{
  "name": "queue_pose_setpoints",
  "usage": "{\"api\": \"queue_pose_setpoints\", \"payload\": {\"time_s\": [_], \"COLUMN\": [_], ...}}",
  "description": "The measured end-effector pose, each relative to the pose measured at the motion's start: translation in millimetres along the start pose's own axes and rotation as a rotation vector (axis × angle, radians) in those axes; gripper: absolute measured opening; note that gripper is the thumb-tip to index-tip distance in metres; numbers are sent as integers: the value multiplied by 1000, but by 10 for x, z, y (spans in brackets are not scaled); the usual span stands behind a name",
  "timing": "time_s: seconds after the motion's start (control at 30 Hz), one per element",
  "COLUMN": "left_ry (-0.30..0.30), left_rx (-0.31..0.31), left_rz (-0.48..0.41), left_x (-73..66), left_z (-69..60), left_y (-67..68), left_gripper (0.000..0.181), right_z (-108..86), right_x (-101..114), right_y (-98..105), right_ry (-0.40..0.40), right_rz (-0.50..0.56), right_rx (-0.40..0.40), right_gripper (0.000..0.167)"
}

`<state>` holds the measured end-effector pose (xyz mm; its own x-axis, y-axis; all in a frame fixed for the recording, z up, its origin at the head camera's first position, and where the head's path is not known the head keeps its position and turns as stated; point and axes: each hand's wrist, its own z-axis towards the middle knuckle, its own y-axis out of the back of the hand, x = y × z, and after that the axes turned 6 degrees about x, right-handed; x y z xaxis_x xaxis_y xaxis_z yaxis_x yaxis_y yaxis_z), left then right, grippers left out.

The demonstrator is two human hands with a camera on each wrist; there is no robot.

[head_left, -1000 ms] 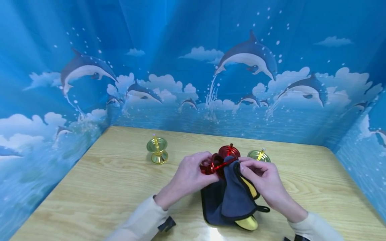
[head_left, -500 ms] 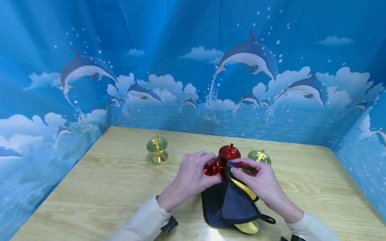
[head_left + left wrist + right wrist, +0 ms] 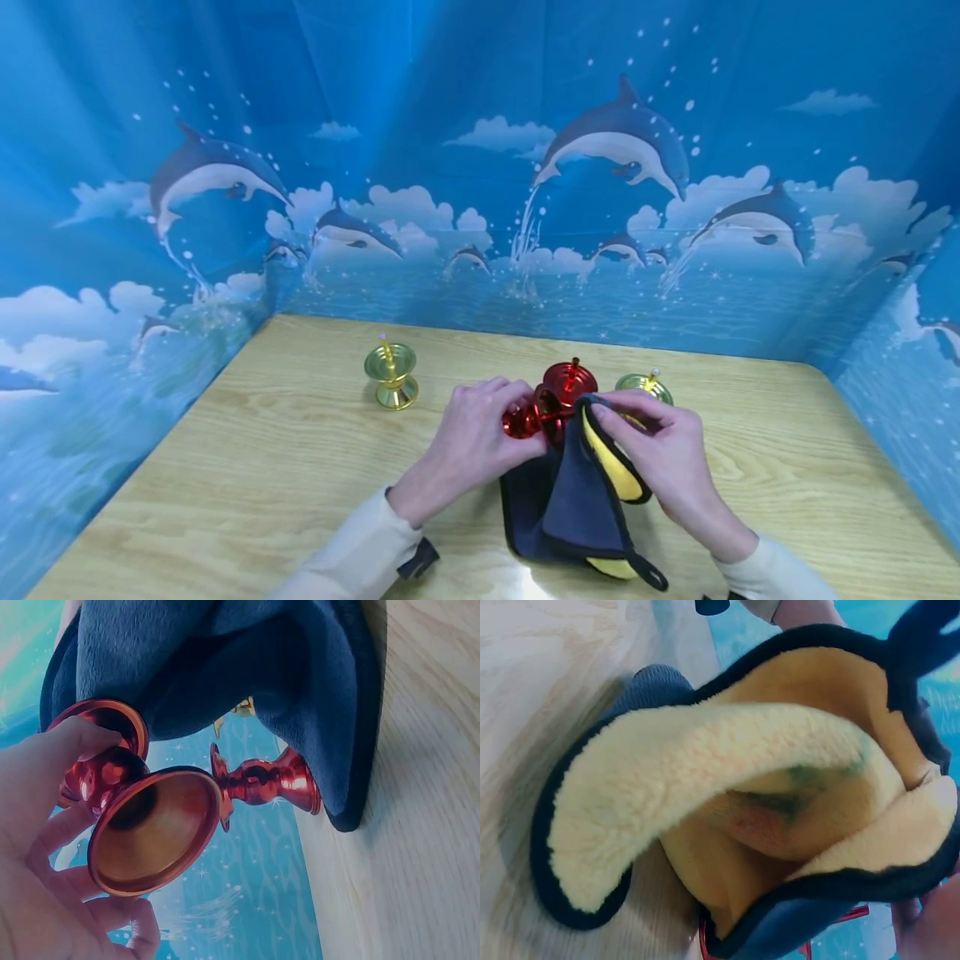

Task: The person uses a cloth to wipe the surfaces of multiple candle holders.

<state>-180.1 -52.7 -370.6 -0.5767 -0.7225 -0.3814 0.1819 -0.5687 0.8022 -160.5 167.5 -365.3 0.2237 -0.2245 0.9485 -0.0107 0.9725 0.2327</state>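
Observation:
My left hand (image 3: 480, 429) grips a shiny red goblet-shaped candle holder (image 3: 522, 422) by its stem and base, tilted on its side. A thin red rod sticks out of its cup to the right. My right hand (image 3: 669, 450) pinches a corner of a dark grey cloth (image 3: 585, 504) with a yellow underside, by the rod's end; the cloth hides the rod's tip. In the left wrist view, fingers (image 3: 67, 825) curl round the red candle holder (image 3: 112, 780). The right wrist view shows the cloth's fluffy yellow side (image 3: 667, 765), with greenish and reddish stains in the folds.
Another red candle holder (image 3: 570, 381) stands just behind the hands. One gold candle holder (image 3: 393, 375) stands upright at the left, another (image 3: 645, 385) behind my right hand, partly hidden. The wooden table (image 3: 285, 467) meets a blue dolphin-print curtain (image 3: 480, 167) at the back.
My right hand first moved the cloth left along the rod, then back right. The cloth's yellow side shows more and its black loop hangs lower. My left hand keeps its grip, shifting slightly.

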Motion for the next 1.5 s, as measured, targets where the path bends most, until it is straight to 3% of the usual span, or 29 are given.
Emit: {"api": "queue_pose_setpoints", "payload": {"time_s": [0.3,0.57,0.73,0.97,1.1,1.3,1.5], "left_ry": [22,8,19,-8,-3,86,170], "left_rx": [-3,-39,-11,5,21,122,185], "left_rz": [-17,14,-12,40,-35,-214,-308], "left_x": [-19,4,7,35,44,47,65], "left_z": [-24,-35,-13,-32,-24,-3,-5], "left_y": [-51,-37,6,43,45,42,49], "left_gripper": [31,34,35,35,33,25,24], "right_z": [7,8,8,-20,-24,-27,-8], "right_x": [34,30,-17,-22,-26,-35,-18], "right_y": [-78,-92,-73,-62,-92,-131,-140], "right_ry": [-99,-40,-14,6,5,35,54], "right_rz": [31,83,155,109,158,277,319], "right_rx": [-32,-7,-10,38,-15,-127,-149], "right_gripper": [36,33,33,33,31,24,24]}}
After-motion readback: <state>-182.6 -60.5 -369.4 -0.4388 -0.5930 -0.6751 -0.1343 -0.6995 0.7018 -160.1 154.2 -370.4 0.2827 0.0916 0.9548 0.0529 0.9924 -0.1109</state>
